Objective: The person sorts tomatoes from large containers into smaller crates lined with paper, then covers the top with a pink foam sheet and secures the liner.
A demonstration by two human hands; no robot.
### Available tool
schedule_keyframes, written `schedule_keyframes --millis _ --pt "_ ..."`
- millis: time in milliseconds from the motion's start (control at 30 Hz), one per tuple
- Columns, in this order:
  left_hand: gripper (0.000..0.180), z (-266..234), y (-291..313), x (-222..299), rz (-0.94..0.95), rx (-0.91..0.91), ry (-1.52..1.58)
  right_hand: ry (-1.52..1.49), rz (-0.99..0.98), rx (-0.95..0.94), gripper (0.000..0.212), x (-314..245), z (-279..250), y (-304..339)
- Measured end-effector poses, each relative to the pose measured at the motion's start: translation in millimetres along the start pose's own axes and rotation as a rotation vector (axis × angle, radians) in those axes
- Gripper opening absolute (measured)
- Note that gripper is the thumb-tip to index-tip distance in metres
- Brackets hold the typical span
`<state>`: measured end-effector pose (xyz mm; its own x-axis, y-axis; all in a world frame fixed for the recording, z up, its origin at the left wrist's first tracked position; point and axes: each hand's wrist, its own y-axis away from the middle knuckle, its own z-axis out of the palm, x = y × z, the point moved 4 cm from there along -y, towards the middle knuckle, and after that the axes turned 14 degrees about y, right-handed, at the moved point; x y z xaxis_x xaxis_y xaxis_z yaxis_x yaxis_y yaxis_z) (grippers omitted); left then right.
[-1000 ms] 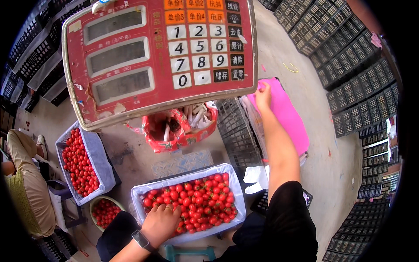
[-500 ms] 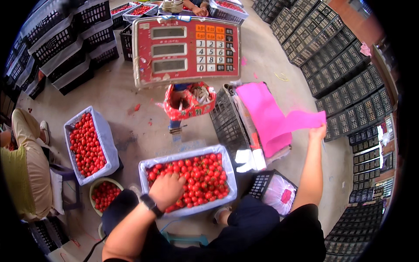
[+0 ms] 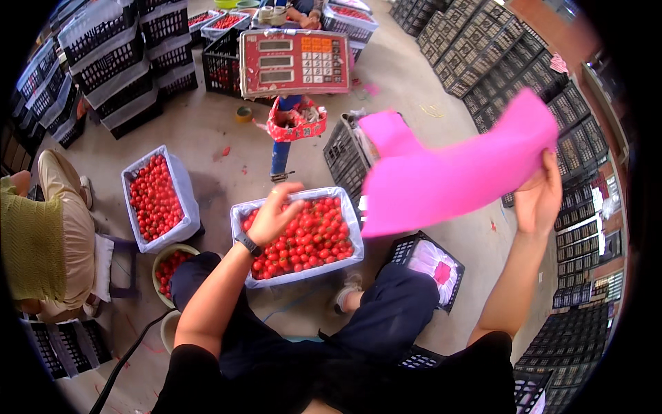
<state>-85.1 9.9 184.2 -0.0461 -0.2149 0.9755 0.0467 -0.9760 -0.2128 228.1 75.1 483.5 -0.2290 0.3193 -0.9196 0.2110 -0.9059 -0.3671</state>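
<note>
A bright pink sheet, thin and slightly blurred, spreads through the air at the right. My right hand grips its right end between thumb and fingers. Below and left of it, cherry tomatoes fill a crate lined with pale plastic. Above the left part of these tomatoes hovers my left hand, fingers apart and holding nothing. The sheet partly covers a black crate standing beyond the tomatoes.
A red scale on a blue post stands ahead, with a red pouch below it. Another tomato crate and a seated person are at left. A black basket with a white bundle sits by my knee. Stacked crates line the right.
My right hand has raised the pink sheet off the black crate and swung it toward me. My left hand has lifted from the tomatoes and opened. The view has shifted.
</note>
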Motion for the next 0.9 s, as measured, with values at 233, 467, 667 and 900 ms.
schedule_keyframes --millis 233,467,667,900 --pt "0.057 8.0 9.3 32.6 -0.347 -0.18 0.979 -0.166 0.289 -0.067 0.024 71.3 54.4 48.4" --pt "0.03 24.6 87.9 32.8 -0.58 0.012 1.164 -0.32 0.656 -0.162 0.027 167.3 65.1 101.6" --pt "0.021 9.1 115.4 33.5 -0.389 0.155 0.819 0.216 0.676 -0.324 0.053 232.5 36.4 164.6" --pt "0.006 6.0 115.6 65.1 -0.144 0.183 0.655 0.382 0.31 -0.203 0.055 198.4 41.8 174.0"
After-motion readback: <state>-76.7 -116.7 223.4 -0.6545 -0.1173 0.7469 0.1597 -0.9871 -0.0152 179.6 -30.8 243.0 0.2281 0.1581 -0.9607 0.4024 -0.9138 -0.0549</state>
